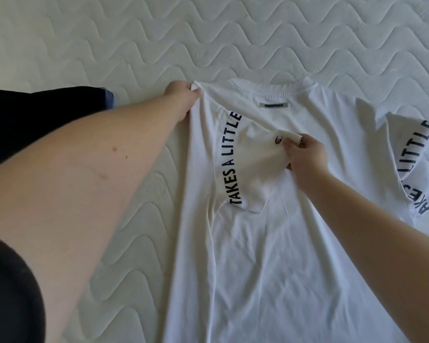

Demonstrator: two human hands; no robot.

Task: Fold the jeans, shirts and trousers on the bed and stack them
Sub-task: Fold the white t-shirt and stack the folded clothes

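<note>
A white T-shirt (pixel 295 231) lies flat on the bed with its collar away from me and black lettering along both sleeve hems. Its left side is folded inward, so the left sleeve lies over the chest. My left hand (pixel 183 97) pinches the folded shoulder corner at the top left. My right hand (pixel 305 154) pinches the hem end of that sleeve beside a small red logo. The right sleeve (pixel 414 154) lies spread out at the right edge.
A pile of dark folded clothes (pixel 35 115), with a strip of blue denim showing, lies on the left by my forearm. The white quilted mattress (pixel 208 38) stretches beyond the collar and to the left of the shirt.
</note>
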